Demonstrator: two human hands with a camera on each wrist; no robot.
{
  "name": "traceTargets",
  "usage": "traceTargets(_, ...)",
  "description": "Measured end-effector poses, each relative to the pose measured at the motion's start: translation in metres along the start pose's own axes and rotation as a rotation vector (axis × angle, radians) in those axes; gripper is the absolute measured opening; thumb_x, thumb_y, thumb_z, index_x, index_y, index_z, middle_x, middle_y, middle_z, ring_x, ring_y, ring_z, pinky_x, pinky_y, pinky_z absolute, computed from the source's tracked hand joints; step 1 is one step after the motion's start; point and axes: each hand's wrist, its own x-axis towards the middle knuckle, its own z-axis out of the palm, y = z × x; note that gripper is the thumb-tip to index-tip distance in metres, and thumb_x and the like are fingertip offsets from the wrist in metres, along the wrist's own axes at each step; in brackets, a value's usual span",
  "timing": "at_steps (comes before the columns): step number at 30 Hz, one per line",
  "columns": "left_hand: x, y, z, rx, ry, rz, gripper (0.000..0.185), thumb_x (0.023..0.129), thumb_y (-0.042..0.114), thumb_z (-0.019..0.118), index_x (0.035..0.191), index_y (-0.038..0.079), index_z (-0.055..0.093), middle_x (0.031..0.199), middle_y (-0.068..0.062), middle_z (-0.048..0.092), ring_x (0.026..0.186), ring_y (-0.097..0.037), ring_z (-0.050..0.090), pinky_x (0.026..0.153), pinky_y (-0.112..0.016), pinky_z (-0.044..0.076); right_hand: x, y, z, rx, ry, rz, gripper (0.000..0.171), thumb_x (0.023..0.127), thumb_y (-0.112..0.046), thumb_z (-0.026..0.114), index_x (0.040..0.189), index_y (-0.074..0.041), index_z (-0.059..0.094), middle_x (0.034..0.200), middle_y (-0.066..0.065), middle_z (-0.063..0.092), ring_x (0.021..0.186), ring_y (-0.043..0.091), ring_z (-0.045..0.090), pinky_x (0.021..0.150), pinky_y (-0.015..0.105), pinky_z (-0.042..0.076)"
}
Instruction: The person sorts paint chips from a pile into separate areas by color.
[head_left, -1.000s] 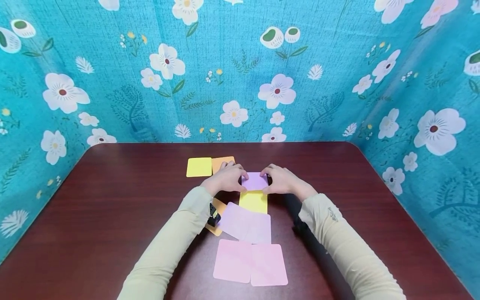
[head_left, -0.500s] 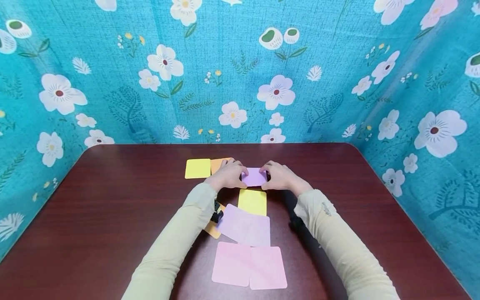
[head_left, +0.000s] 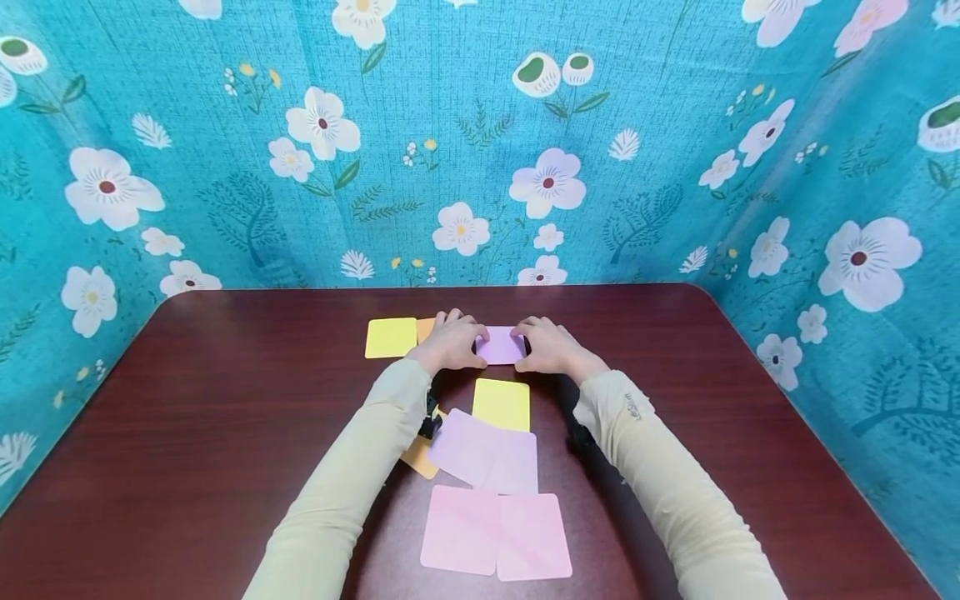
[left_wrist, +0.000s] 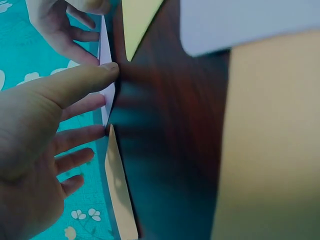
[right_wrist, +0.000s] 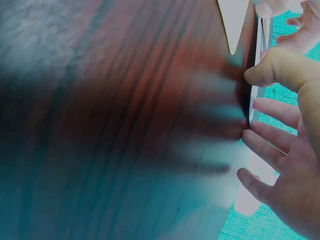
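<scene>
1. Head view: both hands are at a small lilac card (head_left: pixel 500 345) on the dark red table (head_left: pixel 225 417), past the middle of it.
2. The left hand (head_left: pixel 450 343) holds the left edge of the card, thumb against the near side and fingers spread on top.
3. The right hand (head_left: pixel 551 346) holds the right edge in the same way.
4. A yellow card (head_left: pixel 391 337) and an orange card (head_left: pixel 426 328) lie just left of the left hand.
5. Nearer the person lie another yellow card (head_left: pixel 501 404), a pale lilac sheet (head_left: pixel 483 451) and a pink sheet (head_left: pixel 495 533).
</scene>
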Motion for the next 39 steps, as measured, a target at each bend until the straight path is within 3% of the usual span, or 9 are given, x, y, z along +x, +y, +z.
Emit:
traceTargets(6,0.002,-0.005,0.002,-0.014,0.032,-0.011,0.044,0.08,0.037,0.065,0.12,0.019,0.059,0.127,-0.007,0.05,0.118,-0.025,0.034,0.094,-0.045,0.022,0.009,0.001,0.002,-0.006,0.008,0.019,0.058,0.073,-0.032,0.068,0.126,-0.013,0.052,0.135,0.011,0.044,0.121,0.03,0.036,0.099,0.053,0.03)
traceTargets(20,0.003,-0.015,-0.001,-0.01,0.039,-0.028,0.045,0.081,0.035,0.063,0.122,0.02,0.057,0.128,-0.007,0.05,0.119,-0.027,0.033,0.093,-0.046,0.02,0.023,-0.009,-0.002,-0.051,-0.012,0.033,0.057,0.075,-0.03,0.067,0.128,-0.013,0.051,0.138,0.01,0.042,0.122,0.029,0.035,0.101,0.051,0.03)
traceTargets(29,0.001,-0.019,0.002,0.024,0.031,-0.038,0.046,0.082,0.038,0.061,0.125,0.023,0.055,0.129,-0.005,0.048,0.119,-0.025,0.032,0.094,-0.045,0.02,0.024,-0.011,0.0,-0.049,-0.009,0.054,0.059,0.074,-0.029,0.068,0.128,-0.014,0.051,0.138,0.01,0.042,0.123,0.028,0.034,0.102,0.051,0.028)
traceTargets(39,-0.003,-0.019,0.003,-0.003,0.014,-0.034,0.047,0.083,0.037,0.062,0.127,0.023,0.054,0.131,-0.006,0.046,0.12,-0.025,0.031,0.093,-0.045,0.021,0.021,-0.01,0.003,-0.052,-0.004,0.041,0.056,0.076,-0.03,0.065,0.128,-0.015,0.052,0.138,0.011,0.041,0.124,0.03,0.033,0.102,0.052,0.027)
